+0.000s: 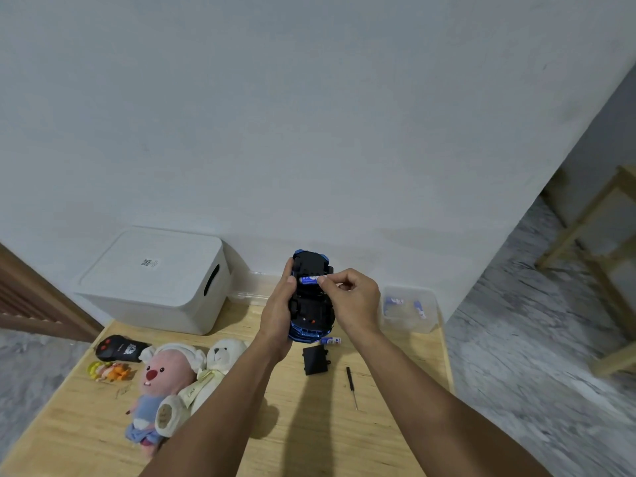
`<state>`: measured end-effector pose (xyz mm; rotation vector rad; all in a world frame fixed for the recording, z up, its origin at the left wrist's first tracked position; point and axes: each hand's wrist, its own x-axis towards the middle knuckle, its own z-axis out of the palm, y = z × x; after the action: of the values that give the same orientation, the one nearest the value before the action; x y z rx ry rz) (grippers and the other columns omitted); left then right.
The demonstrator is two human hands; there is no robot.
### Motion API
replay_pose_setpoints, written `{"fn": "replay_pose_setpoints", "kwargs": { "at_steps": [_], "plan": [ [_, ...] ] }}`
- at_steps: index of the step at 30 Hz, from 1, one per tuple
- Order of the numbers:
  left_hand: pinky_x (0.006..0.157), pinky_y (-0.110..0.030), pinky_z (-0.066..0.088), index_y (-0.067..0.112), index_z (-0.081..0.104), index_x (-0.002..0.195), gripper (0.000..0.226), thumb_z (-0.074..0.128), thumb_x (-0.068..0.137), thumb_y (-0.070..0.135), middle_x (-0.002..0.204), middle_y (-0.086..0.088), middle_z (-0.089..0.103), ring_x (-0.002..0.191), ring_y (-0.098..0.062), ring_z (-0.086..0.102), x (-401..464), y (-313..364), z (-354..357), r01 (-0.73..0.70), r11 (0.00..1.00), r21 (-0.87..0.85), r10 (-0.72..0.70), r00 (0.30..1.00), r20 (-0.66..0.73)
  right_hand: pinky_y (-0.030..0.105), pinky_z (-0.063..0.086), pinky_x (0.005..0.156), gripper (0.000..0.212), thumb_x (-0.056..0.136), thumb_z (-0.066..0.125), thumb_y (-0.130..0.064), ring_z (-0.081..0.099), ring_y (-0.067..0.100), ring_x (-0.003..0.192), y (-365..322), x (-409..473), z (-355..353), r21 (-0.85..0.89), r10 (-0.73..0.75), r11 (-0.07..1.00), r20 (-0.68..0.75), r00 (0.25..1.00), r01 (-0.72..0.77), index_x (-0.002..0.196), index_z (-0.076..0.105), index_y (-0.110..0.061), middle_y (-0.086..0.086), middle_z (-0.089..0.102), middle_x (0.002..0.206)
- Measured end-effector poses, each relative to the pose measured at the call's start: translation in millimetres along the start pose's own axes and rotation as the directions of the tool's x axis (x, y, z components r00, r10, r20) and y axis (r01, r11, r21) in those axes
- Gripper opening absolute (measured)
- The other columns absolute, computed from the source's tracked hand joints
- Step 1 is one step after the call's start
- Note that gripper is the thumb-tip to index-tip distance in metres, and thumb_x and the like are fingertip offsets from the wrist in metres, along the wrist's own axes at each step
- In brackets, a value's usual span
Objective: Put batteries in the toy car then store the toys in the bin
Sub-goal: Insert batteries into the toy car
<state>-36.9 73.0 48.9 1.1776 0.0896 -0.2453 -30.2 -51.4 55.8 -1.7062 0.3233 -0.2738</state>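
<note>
The right hand [347, 297] pinches a battery [308, 279] at the open bay of the car [311, 297], which the left hand [278, 311] grips upside down above the table [309, 425]. Better to match the poles, then press it flat. The bin [155, 280] stands closed at left.

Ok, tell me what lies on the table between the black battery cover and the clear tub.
Head view: one loose battery lies between the battery cover and the clear tub.
</note>
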Motion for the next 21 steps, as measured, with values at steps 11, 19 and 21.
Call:
{"fn": "replay_pose_setpoints", "kwargs": {
  "at_steps": [11, 19, 21],
  "plan": [
    [0.104, -0.056, 0.042, 0.036, 0.04, 0.145, 0.042, 0.028, 0.105, 0.027, 0.132, -0.006, 0.061, 0.121, -0.031, 0.059, -3, 6, 5, -0.023, 1.0, -0.022, 0.023, 0.999, 0.034, 0.033, 0.054, 0.076, 0.016, 0.075, 0.08, -0.025, 0.062, 0.016, 0.081, 0, -1, 4, -0.038, -0.024, 0.999, -0.025, 0.999, 0.023, 0.066, 0.067, -0.021, -0.007, 0.067, 0.085],
    [0.104, -0.06, 0.041, 0.039, 0.04, 0.144, 0.042, 0.032, 0.105, 0.028, 0.137, -0.007, 0.057, 0.122, -0.033, 0.057, -1, -2, 2, -0.021, 1.0, -0.005, 0.021, 1.0, 0.009, 0.025, 0.055, 0.073, 0.01, 0.073, 0.081, -0.017, 0.066, 0.013, 0.082, -11, 8, -4, -0.118, 0.051, 0.992, 0.087, 0.995, -0.04, 0.067, 0.072, -0.017, -0.005, 0.069, 0.083],
    [0.103, -0.058, 0.043, 0.04, 0.041, 0.143, 0.042, 0.033, 0.104, 0.027, 0.135, -0.006, 0.059, 0.119, -0.032, 0.059, -2, -4, 2, -0.012, 1.0, -0.024, 0.012, 1.0, -0.007, 0.037, 0.059, 0.077, 0.017, 0.066, 0.085, -0.013, 0.069, 0.019, 0.081, -9, 13, -4, -0.055, 0.165, 0.985, 0.075, 0.984, -0.161, 0.069, 0.069, -0.017, 0.0, 0.071, 0.081]
  ]
}}
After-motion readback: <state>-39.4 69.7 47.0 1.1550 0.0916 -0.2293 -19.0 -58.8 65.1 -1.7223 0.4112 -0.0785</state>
